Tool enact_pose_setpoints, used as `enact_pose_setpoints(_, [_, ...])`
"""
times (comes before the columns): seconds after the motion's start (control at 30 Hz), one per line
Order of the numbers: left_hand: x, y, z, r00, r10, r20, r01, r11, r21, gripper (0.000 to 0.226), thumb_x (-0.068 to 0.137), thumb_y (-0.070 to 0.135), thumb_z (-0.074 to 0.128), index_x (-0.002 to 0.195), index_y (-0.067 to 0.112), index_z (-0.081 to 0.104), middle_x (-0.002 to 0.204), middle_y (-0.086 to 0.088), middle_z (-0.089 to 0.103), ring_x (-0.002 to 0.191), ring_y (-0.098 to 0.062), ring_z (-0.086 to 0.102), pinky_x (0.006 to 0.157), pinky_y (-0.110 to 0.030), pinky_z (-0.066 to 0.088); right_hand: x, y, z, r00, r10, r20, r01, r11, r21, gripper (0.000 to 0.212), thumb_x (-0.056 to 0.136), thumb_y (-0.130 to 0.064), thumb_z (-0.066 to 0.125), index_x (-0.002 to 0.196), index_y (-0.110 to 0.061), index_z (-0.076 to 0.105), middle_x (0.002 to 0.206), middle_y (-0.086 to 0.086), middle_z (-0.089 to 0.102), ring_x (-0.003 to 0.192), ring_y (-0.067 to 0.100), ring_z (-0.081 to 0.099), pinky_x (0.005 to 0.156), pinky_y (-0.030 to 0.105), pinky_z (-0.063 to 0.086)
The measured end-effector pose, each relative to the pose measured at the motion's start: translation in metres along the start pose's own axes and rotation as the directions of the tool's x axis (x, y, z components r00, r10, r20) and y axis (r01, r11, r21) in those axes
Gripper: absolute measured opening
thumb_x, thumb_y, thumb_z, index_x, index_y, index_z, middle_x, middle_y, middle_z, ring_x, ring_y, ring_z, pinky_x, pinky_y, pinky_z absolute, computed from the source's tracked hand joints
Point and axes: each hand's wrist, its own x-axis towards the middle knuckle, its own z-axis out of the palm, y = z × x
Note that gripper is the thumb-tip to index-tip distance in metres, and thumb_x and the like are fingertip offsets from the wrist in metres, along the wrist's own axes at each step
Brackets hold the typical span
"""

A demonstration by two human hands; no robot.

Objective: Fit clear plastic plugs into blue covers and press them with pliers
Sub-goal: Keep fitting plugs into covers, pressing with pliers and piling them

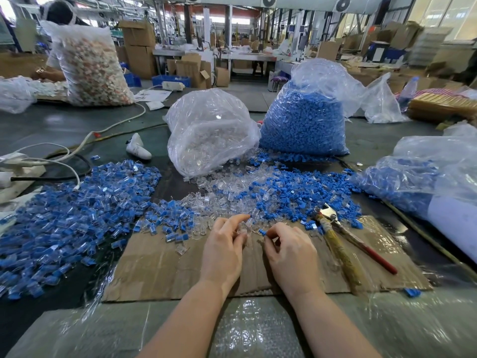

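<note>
The right hand (289,250) has its grip pinched on a small blue cover (262,232), thumb and forefinger curled round it. The left hand (224,248) pinches what looks like a clear plug (248,223) at its fingertips, though the clear plastic is hard to make out against the litter beneath. The two pieces sit just apart, tips facing, so the fitting seems about to be made rather than made.

The pliers (343,236) lie untouched on the cardboard sheet (160,270), near the right hand, so pressing is still ahead for this pair.

Farther out on the tabletop (64,125), a broad heap of assembled pieces (77,208) spreads to the left: a good deal is done. Loose plugs and covers are mixed ahead of the hands, and the bag of clear plugs (211,133) and bag of blue covers (304,122) stand well filled, so much is left.
</note>
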Motion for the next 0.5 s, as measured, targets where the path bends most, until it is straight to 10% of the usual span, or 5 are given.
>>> enact_pose_setpoints(0.27, [-0.0015,0.0016,-0.002,0.999,-0.03,0.04,0.034,0.994,-0.104,0.03,0.083,0.01,0.066,0.079,0.037,0.055,0.088,0.015,0.053,0.082,-0.001,0.057,0.075,-0.005,0.043,-0.0003,0.0008,0.0002,1.0,-0.027,0.009,0.027,1.0,0.008,0.017,0.076,-0.014,0.074,0.069,-0.013,0.058,0.064,0.0,0.06,0.063,0.024,0.053,0.059,0.031,0.04])
enact_pose_setpoints(0.5, [0.0002,-0.0001,-0.0021,0.999,-0.01,0.032,0.015,0.991,-0.135,0.037,0.085,0.007,0.064,0.082,0.044,0.057,0.086,0.013,0.058,0.079,-0.007,0.062,0.077,-0.015,0.048,0.0005,0.0004,-0.0018,0.996,-0.089,-0.024,0.089,0.996,0.004,0.022,0.07,-0.011,0.079,0.066,-0.014,0.058,0.06,-0.003,0.058,0.057,0.021,0.053,0.054,0.03,0.042])
